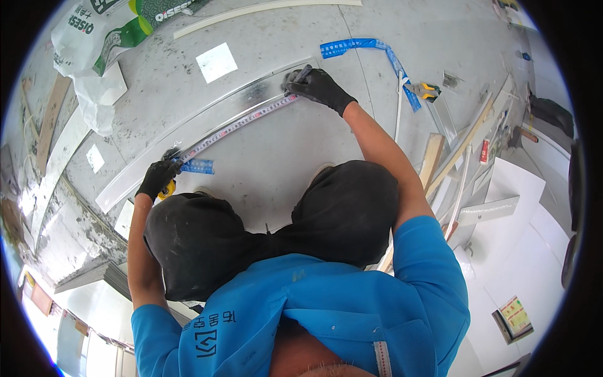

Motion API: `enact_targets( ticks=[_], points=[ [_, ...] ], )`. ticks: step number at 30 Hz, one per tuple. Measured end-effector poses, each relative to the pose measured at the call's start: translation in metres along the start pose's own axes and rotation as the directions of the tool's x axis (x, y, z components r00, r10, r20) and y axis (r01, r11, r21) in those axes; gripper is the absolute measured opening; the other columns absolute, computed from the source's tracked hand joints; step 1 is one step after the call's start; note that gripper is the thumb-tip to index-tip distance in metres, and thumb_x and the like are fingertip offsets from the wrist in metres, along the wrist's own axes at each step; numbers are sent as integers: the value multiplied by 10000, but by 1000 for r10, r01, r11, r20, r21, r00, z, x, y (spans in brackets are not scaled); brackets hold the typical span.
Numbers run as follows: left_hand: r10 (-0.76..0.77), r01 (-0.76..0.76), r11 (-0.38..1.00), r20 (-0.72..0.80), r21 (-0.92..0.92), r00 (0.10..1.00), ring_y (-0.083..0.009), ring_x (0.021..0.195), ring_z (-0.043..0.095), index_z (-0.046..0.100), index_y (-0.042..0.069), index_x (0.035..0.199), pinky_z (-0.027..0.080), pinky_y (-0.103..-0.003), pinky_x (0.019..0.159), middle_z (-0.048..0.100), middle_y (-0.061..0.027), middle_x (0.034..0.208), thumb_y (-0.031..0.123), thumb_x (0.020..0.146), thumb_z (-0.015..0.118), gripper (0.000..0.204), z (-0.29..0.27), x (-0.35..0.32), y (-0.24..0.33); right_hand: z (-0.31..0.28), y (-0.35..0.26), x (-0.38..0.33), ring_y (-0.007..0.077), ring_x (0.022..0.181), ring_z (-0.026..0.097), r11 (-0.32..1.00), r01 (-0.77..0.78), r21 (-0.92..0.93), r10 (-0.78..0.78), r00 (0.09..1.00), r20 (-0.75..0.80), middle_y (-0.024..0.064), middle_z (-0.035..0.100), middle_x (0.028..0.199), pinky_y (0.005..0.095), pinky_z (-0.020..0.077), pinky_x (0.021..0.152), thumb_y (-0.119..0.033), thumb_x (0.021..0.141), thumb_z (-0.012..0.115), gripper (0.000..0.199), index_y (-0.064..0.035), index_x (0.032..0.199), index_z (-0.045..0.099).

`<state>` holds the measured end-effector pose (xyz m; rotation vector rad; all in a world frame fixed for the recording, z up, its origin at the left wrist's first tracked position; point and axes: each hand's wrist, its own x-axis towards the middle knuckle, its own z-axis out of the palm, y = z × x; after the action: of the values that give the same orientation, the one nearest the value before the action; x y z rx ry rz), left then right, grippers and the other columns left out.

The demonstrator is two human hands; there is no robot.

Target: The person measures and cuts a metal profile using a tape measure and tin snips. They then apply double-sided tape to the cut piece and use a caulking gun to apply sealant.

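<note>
A long shiny metal strip (217, 110) lies on the floor in front of my knees, slanting from lower left to upper right. My left hand (157, 178), in a black glove, is closed around a tape measure, its yellow case (167, 190) partly covered by the palm. From there the white tape blade (235, 127) runs along the strip's near edge to my right hand (321, 89). That gloved hand pinches a dark marker pen (304, 73) at the strip's right end. Its fingers hide the blade's tip.
Blue printed film (353, 45) lies beyond my right hand, near yellow-handled pliers (428, 92). Wood and metal offcuts (433, 157) pile up at right. A white square (216, 63) and a white-green bag (88, 44) lie at far left. Another blue piece (200, 166) sits by my left hand.
</note>
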<state>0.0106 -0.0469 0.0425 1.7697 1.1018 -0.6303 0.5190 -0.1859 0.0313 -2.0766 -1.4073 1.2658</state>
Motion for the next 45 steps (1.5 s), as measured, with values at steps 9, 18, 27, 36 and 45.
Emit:
enact_targets(
  ticks=[9,18,27,36,45],
  points=[
    [37,-35,998,-42,44,998,-238,703,698,727,38,831,539,-348,692,708,-122,773,391,980,560,418,4,1,-3,2,6,0,296,964,677,999,31,19,-30,999,-25,147,719,973,380,505,889,-539,837,702,514,-49,990,714],
    [8,-9,999,-21,-44,1000,-217,677,681,735,12,861,534,-355,667,691,-114,751,367,993,555,419,6,0,-8,4,8,2,297,984,678,999,9,39,-9,1000,-3,149,722,998,373,504,907,-556,838,702,542,-45,1019,708],
    [-56,56,993,3,-104,998,-221,683,676,732,15,856,531,-363,663,688,-117,751,355,994,562,404,4,-5,1,2,3,1,287,987,676,1000,10,12,-10,1000,-2,139,724,1012,371,503,909,-518,862,687,488,-61,1031,717],
    [-9,8,994,-16,-110,1000,-226,699,672,735,15,868,528,-358,678,690,-123,761,332,996,554,388,5,-3,-7,8,13,5,316,965,676,999,37,23,-36,999,-36,168,718,967,399,504,889,-557,851,679,531,-39,963,721],
    [-20,18,991,-16,-132,1000,-231,705,676,737,3,871,532,-359,683,702,-130,774,323,995,549,391,6,-2,-9,7,10,4,282,959,683,990,-30,138,41,996,-77,150,727,961,374,508,884,-549,881,646,516,-48,970,729]
  ],
)
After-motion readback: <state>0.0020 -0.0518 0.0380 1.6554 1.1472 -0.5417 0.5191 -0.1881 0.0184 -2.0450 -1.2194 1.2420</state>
